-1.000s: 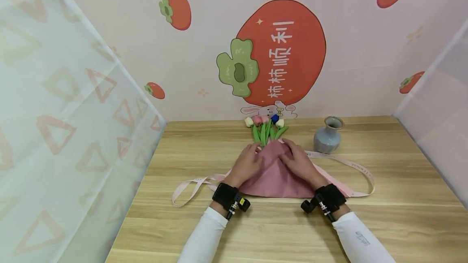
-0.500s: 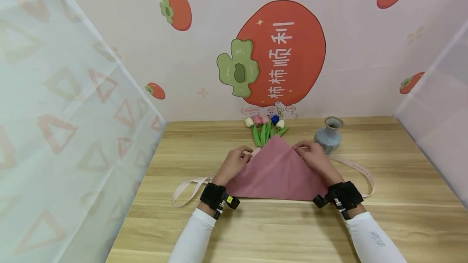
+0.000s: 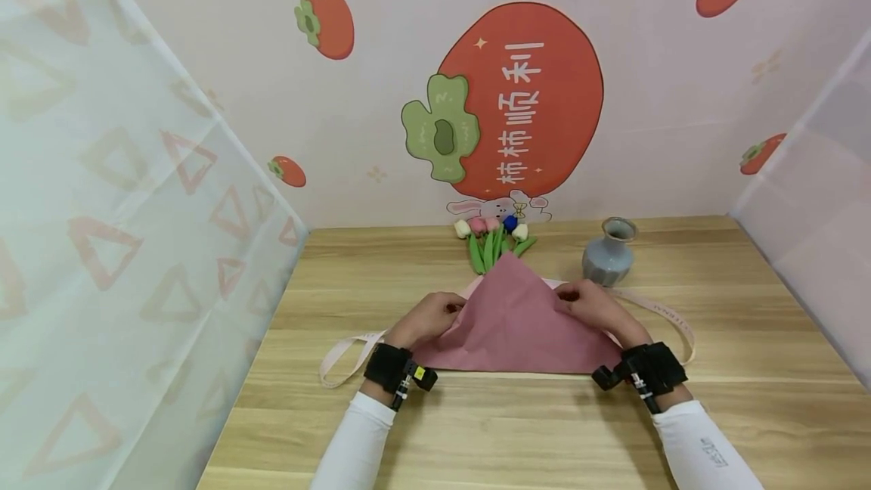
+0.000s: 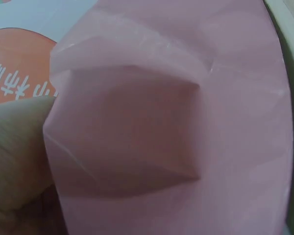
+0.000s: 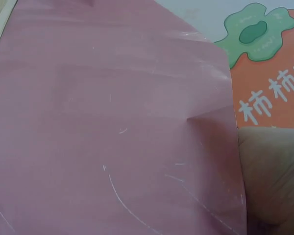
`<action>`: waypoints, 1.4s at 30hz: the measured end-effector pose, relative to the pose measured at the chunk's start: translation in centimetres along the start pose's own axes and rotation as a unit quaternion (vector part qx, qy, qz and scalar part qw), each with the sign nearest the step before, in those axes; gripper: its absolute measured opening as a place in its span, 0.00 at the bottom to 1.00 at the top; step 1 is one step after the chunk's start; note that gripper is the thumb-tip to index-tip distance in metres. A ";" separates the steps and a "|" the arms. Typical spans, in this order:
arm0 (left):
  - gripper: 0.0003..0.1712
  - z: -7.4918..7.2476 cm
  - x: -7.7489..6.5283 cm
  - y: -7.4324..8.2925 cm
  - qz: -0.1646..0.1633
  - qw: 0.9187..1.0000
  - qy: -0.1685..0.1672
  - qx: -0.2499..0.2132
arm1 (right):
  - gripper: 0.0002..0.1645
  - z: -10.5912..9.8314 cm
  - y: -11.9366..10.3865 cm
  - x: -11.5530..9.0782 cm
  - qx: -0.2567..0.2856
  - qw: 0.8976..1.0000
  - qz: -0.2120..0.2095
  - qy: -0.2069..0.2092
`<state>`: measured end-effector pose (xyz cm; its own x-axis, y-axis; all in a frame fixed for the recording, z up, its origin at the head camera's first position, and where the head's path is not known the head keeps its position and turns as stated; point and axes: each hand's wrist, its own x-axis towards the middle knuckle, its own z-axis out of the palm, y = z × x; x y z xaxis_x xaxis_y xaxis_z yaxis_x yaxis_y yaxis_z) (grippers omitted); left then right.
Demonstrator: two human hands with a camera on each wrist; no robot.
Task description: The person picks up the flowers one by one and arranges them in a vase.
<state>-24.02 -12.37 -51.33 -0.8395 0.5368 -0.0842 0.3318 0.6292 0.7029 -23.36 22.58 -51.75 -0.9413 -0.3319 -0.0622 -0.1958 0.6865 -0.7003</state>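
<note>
A dusky pink sheet of wrapping paper (image 3: 513,324), folded up to a peak, covers the lower stems of a bunch of tulips (image 3: 488,250). White, pink and blue blooms show beyond the peak. My left hand (image 3: 425,320) pinches the paper's left slanted edge, and my right hand (image 3: 597,307) pinches the right one. Close up in the left wrist view, the paper (image 4: 245,127) buckles into a hollow beside the hand (image 4: 19,152). On the other side, the paper (image 5: 112,137) creases next to the right hand (image 5: 272,176). The paper hides some fingertips.
A grey-blue vase (image 3: 608,259) stands behind my right hand. Pale pink ribbon (image 3: 333,361) loops out at the left, and more ribbon (image 3: 670,314) curves out at the right. The wooden table (image 3: 503,437) ends at a printed back wall (image 3: 374,112).
Both hands have moved apart from near the peak, down along the paper's slanted edges. The folded paper has spread wider and its middle now bulges. Flowers and vase stay put.
</note>
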 end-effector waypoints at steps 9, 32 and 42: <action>0.20 0.1 0.0 -0.4 0.043 0.998 -0.015 0.032 | 0.20 -0.1 -0.3 -0.4 0.004 1.000 0.007 -0.019; 0.35 -0.1 -0.3 -0.4 0.005 0.993 -0.116 0.018 | 0.36 -1.0 0.4 -0.5 0.058 0.990 -0.019 -0.131; 0.51 0.5 -0.4 -0.6 -0.013 0.992 -0.120 0.046 | 0.45 0.7 1.1 -0.4 0.020 0.992 -0.043 -0.118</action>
<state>-23.68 -12.68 -52.14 -0.7255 0.6310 -0.2748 0.3585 0.6873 0.6317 -23.00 23.01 -53.05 -0.8303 -0.5330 -0.1630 -0.2559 0.6243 -0.7381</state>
